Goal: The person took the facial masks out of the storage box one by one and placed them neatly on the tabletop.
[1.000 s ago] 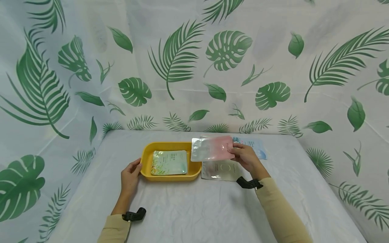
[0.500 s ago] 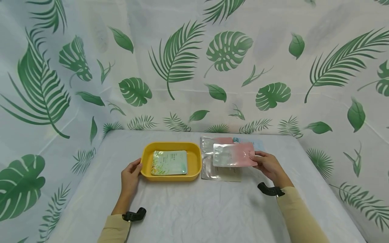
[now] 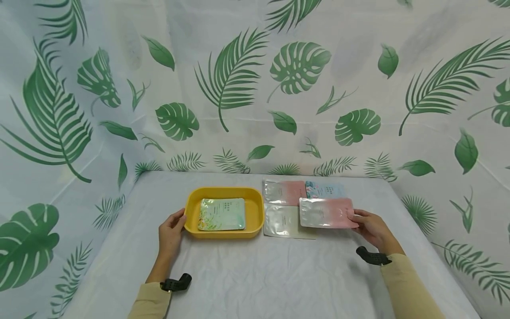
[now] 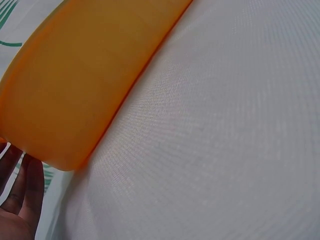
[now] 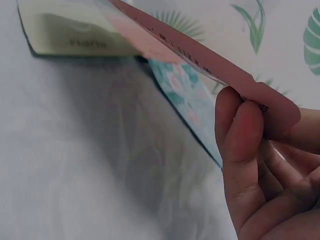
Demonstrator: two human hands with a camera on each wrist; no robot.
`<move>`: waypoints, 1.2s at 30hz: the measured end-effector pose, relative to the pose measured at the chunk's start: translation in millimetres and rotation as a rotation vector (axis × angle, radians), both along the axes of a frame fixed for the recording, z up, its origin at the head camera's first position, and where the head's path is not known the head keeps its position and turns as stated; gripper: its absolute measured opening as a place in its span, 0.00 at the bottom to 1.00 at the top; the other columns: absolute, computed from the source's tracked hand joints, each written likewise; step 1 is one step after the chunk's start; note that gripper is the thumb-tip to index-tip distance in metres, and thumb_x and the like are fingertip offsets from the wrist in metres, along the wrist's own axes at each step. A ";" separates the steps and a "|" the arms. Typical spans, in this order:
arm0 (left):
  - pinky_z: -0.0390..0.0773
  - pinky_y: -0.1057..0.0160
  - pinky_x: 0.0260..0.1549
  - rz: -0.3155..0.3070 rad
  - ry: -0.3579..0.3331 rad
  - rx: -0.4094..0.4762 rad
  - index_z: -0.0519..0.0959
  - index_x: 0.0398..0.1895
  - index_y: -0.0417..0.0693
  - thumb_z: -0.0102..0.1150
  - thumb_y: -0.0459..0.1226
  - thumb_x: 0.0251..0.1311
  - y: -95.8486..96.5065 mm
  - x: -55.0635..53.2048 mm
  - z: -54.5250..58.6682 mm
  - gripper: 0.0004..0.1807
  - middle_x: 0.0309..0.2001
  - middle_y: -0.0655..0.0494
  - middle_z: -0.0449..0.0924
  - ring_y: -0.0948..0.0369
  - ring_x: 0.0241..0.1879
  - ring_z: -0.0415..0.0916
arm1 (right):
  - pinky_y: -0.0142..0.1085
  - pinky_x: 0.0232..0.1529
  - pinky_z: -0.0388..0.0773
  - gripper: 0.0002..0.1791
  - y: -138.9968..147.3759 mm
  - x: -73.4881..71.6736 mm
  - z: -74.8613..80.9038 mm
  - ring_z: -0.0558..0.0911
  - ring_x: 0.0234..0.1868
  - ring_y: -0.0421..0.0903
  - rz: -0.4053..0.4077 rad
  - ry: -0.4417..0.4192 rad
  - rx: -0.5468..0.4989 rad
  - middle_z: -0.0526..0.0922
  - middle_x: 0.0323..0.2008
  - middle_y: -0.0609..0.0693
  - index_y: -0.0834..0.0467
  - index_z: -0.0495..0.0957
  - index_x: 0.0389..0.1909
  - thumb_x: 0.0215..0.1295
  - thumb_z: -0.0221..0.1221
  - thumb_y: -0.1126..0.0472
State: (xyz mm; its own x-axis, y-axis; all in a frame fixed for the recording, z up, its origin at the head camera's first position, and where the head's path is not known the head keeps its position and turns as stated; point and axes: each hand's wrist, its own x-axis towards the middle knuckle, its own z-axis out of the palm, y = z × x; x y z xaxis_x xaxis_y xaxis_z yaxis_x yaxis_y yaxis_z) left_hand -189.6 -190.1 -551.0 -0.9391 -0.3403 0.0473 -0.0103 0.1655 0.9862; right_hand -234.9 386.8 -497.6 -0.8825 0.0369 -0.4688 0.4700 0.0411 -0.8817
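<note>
My right hand (image 3: pixel 374 232) pinches the right end of a silver-and-pink sheet mask sachet (image 3: pixel 326 213) between thumb and fingers. In the right wrist view the sachet (image 5: pixel 200 47) is tilted, seen nearly edge-on above the table. It overlaps a silver-and-cream sachet (image 3: pixel 280 221) in the head view. Behind lie another silver-and-pink sachet (image 3: pixel 283 192) and a blue floral one (image 3: pixel 324 189), partly covered. At the left end of a yellow tray (image 3: pixel 224 234), my left hand (image 3: pixel 171 228) touches the rim with fairly straight fingers. A green floral sachet (image 3: pixel 223 214) lies flat inside the tray.
A white cloth (image 3: pixel 255 279) covers the table. White hangings with green leaf prints (image 3: pixel 247 88) stand along the back and both sides. The lying sachets sit just right of the tray, close to its end.
My right hand has carried the pink sachet rightward and nearer to me, away from the tray, uncovering the sachets behind. My left hand and the tray stay in place.
</note>
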 end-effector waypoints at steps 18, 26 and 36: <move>0.79 0.80 0.40 0.004 -0.006 0.004 0.75 0.62 0.45 0.53 0.44 0.70 -2.1 -2.5 -3.2 0.21 0.60 0.49 0.77 0.68 0.48 0.76 | 0.25 0.37 0.79 0.40 35.9 3.4 -19.8 0.75 0.39 0.34 0.012 -0.049 0.271 0.68 0.61 0.61 0.69 0.52 0.73 0.70 0.57 0.54; 0.78 0.81 0.40 0.004 0.002 0.012 0.75 0.62 0.45 0.53 0.42 0.70 -1.2 -2.3 -1.7 0.21 0.60 0.49 0.77 0.57 0.53 0.76 | 0.30 0.29 0.79 0.34 33.6 2.3 -21.1 0.78 0.32 0.40 -0.005 -0.010 0.559 0.83 0.38 0.57 0.76 0.69 0.59 0.61 0.65 0.54; 0.79 0.80 0.41 0.006 -0.004 0.017 0.75 0.62 0.44 0.53 0.42 0.70 -1.7 -2.7 -2.0 0.20 0.60 0.48 0.77 0.57 0.53 0.76 | 0.32 0.27 0.74 0.24 19.0 1.5 -7.8 0.77 0.32 0.48 0.085 -0.014 0.817 0.82 0.32 0.61 0.77 0.75 0.49 0.62 0.61 0.59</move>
State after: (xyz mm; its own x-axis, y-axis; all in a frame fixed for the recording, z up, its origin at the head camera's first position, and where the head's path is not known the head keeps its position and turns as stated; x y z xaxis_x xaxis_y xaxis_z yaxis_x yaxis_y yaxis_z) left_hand -192.3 -191.9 -553.0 -0.9371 -0.3470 0.0378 -0.0151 0.1486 0.9888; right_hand -233.4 405.8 -505.4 -0.8919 0.3048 -0.3341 0.4474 0.7032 -0.5526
